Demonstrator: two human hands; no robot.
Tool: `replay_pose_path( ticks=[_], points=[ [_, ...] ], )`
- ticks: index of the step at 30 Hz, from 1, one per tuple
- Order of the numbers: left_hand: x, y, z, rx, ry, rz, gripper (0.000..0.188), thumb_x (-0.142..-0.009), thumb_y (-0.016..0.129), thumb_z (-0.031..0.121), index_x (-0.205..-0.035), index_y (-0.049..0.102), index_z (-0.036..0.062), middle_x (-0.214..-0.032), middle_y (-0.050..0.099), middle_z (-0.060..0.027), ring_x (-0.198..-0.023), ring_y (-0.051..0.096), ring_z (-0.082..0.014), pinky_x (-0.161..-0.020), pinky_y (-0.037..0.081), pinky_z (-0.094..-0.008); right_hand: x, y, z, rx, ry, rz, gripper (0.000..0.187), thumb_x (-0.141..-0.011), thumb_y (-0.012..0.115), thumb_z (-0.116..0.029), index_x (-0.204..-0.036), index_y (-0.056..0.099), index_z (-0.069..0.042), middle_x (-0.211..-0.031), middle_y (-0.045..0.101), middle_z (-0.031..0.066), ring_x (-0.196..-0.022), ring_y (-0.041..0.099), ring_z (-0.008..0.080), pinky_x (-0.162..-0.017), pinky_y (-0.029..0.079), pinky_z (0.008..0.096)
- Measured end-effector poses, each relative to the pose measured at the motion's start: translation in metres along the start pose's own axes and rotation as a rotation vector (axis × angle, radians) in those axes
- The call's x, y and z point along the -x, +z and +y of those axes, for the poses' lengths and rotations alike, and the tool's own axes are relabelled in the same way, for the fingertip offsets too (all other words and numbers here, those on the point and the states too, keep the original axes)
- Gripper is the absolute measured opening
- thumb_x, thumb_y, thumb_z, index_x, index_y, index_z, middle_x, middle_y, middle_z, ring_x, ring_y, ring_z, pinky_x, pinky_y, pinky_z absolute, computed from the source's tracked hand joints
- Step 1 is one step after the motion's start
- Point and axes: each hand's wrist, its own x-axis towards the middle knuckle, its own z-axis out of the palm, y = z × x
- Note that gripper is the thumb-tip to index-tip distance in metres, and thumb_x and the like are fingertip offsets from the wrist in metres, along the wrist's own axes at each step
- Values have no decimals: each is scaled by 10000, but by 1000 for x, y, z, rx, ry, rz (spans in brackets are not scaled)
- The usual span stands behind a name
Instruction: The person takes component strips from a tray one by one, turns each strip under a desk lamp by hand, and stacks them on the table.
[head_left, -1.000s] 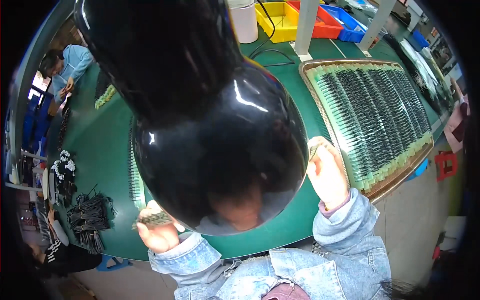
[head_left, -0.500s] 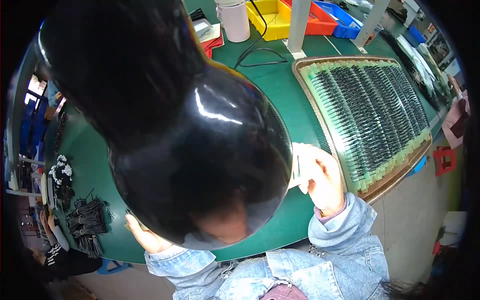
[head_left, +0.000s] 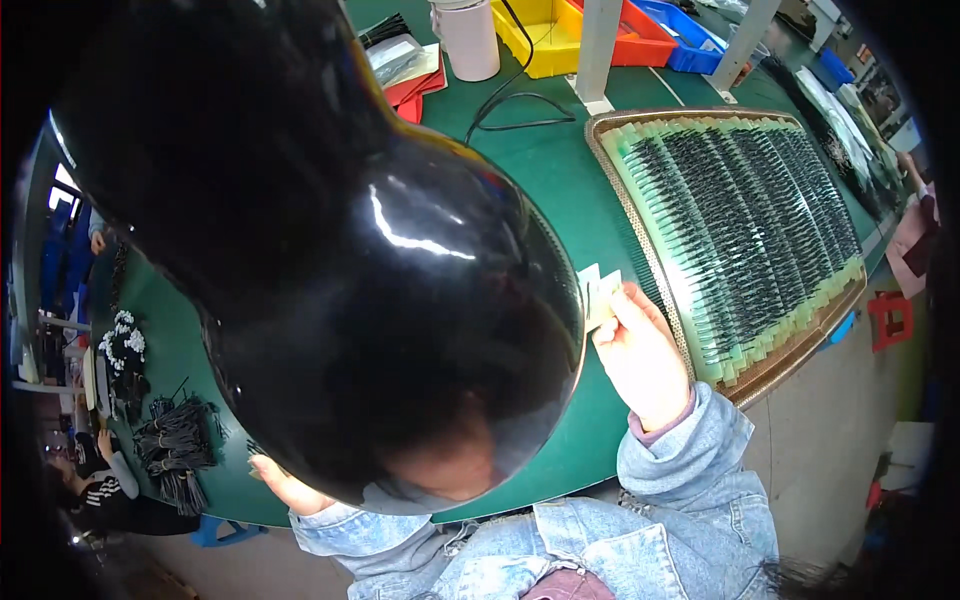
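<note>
Glossy black, a bulbous shape (head_left: pixel 390 310) covers much of the green table (head_left: pixel 540 160), left of a tray (head_left: pixel 790 354) of bristled strips (head_left: pixel 740 240). The right hand (head_left: pixel 645 355), raised between them, pinches small pale pieces (head_left: pixel 602 300); marks on those are too small to read. The left hand (head_left: pixel 290 487) is partly hidden, its grip impossible to tell. Since half a second ago, the pieces' corners have come up into view above the right hand's fingertips.

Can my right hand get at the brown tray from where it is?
Likely yes: your right hand is just beside the brown tray, and nothing visible blocks it, though it holds pale pieces.
</note>
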Motion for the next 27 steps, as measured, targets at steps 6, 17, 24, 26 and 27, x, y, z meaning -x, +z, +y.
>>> replay_pose_path(
  ticks=[6, 17, 24, 26, 27],
  points=[
    [-7, -1, 0, -175, 176, 284, 429, -842, 366, 337, -1153, 401, 44, -1180, 420, -90, -1062, 409, -252, -903, 324, -390, 2, 7, -1, -18, -9, -9, 111, -790, 502, -44, -900, 487, -45, -799, 517, 29, -669, 502, 74, -576, 414, 179],
    [-16, 30, 1, -126, 141, 405, 385, -843, 354, 330, -1042, 460, 18, -915, 500, -107, -774, 464, -229, -666, 377, -342, 16, 14, -7, 75, -128, -298, 279, -736, 549, -28, -1006, 482, -30, -789, 497, 38, -613, 525, 112, -517, 467, 232],
    [-17, 38, 2, -301, 56, 322, 393, -844, 333, 363, -964, 465, 12, -638, 487, -99, -442, 414, -178, -372, 318, -248, 19, 15, -9, 89, -97, -282, 299, -697, 603, -68, -963, 475, -17, -768, 486, 20, -627, 528, 116, -498, 471, 224],
    [-15, 38, 3, -224, 61, 247, 368, -844, 345, 335, -982, 472, 18, -742, 495, -99, -571, 434, -194, -484, 341, -282, 18, 13, -9, 87, -87, -293, 304, -695, 606, -71, -961, 469, -22, -766, 486, 18, -634, 529, 113, -502, 469, 221],
    [-14, 37, 2, -187, 62, 238, 357, -844, 351, 321, -991, 476, 21, -794, 499, -100, -636, 444, -201, -540, 352, -300, 18, 12, -8, 88, -82, -299, 308, -692, 609, -74, -960, 464, -27, -763, 487, 15, -640, 529, 111, -506, 466, 218]
  ],
)
